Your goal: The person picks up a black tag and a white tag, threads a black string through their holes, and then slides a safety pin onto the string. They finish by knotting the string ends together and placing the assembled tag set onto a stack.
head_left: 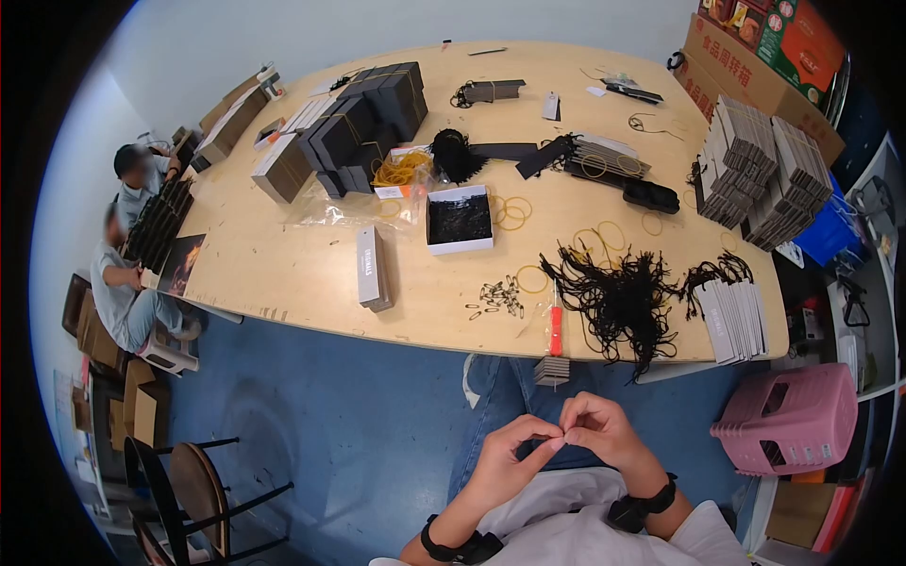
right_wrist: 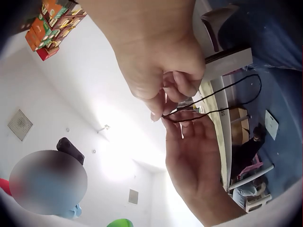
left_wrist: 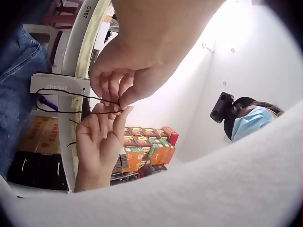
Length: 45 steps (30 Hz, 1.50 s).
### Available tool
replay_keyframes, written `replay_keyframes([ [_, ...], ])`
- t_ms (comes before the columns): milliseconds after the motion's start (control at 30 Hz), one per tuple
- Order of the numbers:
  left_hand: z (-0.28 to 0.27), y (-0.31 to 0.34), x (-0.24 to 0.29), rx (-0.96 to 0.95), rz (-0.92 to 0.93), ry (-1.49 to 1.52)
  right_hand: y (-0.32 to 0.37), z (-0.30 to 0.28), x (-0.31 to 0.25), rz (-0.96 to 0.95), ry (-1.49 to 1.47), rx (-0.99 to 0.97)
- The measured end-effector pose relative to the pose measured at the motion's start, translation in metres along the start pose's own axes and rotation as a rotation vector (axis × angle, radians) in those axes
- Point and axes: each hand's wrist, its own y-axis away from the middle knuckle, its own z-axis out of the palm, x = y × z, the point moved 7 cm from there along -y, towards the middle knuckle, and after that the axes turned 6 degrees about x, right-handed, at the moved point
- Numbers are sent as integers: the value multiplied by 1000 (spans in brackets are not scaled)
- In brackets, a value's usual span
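In front of the body, my left hand [head_left: 510, 455] and right hand [head_left: 609, 436] meet at their fingertips. A thin black cord [left_wrist: 71, 92] is pinched between the thumb and fingers of my left hand [left_wrist: 142, 61]; my right hand [left_wrist: 97, 146] pinches it close by. The cord [right_wrist: 236, 84] hangs away as a long loop in the right wrist view, its ends at the fingertips of my right hand [right_wrist: 161, 71] and left hand [right_wrist: 196, 151]. A small stack of grey tags [head_left: 552, 371] lies at the table edge beyond the hands.
On the table [head_left: 283, 236] are black cords [head_left: 628, 307], corded tags [head_left: 731, 316], small metal pins [head_left: 500, 298], a red-handled tool [head_left: 556, 325], a white box [head_left: 460, 247] of black pieces and dark stacks [head_left: 344, 132]. A pink stool [head_left: 788, 420] stands right; two people sit far left.
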Motion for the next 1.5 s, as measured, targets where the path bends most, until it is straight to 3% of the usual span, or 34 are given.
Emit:
replay_keyframes([
  [167, 2, -1, -1, -32, -3, 25, 1, -1, 3, -18, -1, -10],
  [267, 6, -1, -7, -100, -75, 219, 3, -4, 0, 116, -105, 15],
  [433, 12, 1, -13, -280, -335, 415, -2, -2, -14, 74, 197, -241],
  [533, 13, 0, -15, -320, -359, 433, -5, -1, -20, 89, 268, -252],
  [633, 12, 0, -12, -308, -350, 410, -5, -2, -24, 153, 148, -135],
  [933, 13, 1, -7, -276, -315, 386, -5, -2, -26, 49, 242, -204],
  [1500, 14, 2, -4, -289, -289, 434, -4, -2, -20, 87, 215, -203],
])
